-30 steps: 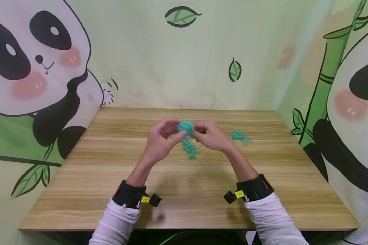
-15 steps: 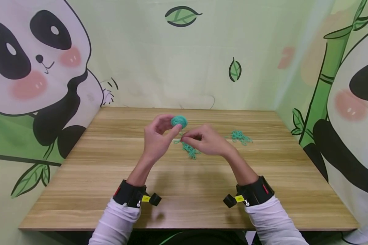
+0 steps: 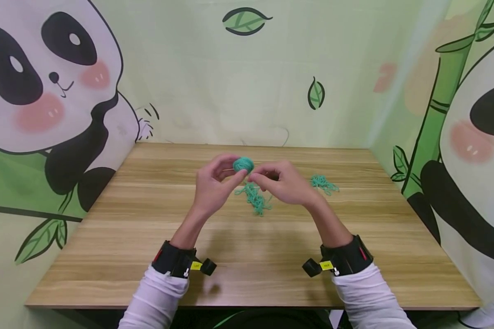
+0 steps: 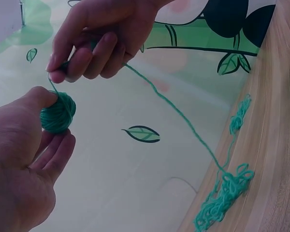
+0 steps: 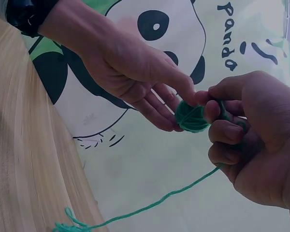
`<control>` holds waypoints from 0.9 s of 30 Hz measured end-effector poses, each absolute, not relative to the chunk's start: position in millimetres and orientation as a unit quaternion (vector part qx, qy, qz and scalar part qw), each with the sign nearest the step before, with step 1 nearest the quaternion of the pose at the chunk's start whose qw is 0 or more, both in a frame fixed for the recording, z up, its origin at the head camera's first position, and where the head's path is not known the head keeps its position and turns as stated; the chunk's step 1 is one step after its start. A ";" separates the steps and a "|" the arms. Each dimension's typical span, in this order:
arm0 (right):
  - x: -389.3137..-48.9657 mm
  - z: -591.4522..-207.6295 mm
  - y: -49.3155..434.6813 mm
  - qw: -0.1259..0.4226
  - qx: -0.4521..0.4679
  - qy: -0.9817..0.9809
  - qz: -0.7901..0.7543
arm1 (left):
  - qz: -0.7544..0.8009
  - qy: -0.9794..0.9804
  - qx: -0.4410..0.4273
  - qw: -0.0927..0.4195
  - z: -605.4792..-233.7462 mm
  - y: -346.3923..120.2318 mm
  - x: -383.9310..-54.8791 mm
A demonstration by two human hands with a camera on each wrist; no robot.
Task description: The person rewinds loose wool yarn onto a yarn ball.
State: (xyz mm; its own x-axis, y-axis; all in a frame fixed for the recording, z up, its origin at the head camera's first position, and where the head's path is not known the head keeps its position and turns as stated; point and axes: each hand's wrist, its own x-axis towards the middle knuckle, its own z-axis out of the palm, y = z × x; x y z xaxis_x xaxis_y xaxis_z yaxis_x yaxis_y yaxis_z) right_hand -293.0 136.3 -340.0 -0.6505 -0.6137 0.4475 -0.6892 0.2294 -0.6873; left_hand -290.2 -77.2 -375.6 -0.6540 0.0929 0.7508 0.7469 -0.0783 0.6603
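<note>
A small ball of teal yarn (image 3: 244, 164) is held between the thumb and fingers of my left hand (image 3: 216, 185), above the table. Just to its right, my right hand (image 3: 286, 183) pinches the yarn strand between thumb and forefinger, its other fingers curled round the strand. In the left wrist view a short length runs from the pinch to the yarn ball (image 4: 58, 113). From the right hand a strand (image 4: 171, 104) slants down to a loose yarn pile (image 4: 224, 198) on the table. That same tangled pile (image 3: 255, 199) lies below the hands in the head view.
A second small heap of teal yarn (image 3: 323, 183) lies on the wooden table (image 3: 148, 274) to the right, joined to the nearer pile by a strand. Behind the table's far edge stands a backdrop (image 3: 189, 82) printed with pandas, leaves and bamboo.
My right hand dropped below the ball with the strand, then rose back beside it. The left hand and ball shifted slightly left, then partly back right.
</note>
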 end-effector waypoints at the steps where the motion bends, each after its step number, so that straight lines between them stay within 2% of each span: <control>1: -293.1 -339.9 136.7 0.043 0.412 -0.781 0.467 | -0.652 -0.632 -0.336 0.249 -375.3 -76.8 -290.0; 12: -288.3 -331.6 138.9 0.078 0.380 -0.751 0.535 | -0.623 -0.664 -0.359 0.205 -374.3 -77.8 -284.5; 19: -293.6 -332.8 143.2 0.110 0.379 -0.742 0.541 | -0.623 -0.659 -0.396 0.146 -378.1 -78.9 -285.3; 27: -303.5 -343.1 143.0 0.098 0.366 -0.750 0.542 | -0.653 -0.623 -0.425 0.074 -393.1 -83.2 -296.9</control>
State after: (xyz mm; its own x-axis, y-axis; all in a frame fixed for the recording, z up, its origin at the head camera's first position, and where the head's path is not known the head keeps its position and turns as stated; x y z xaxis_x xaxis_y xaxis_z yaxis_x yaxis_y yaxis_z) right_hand -303.5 143.0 -343.1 -0.7122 -0.4436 0.5441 -0.6561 0.1448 -0.7407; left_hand -296.9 -83.2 -393.1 -0.6284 0.4333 0.6460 0.6253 -0.2124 0.7509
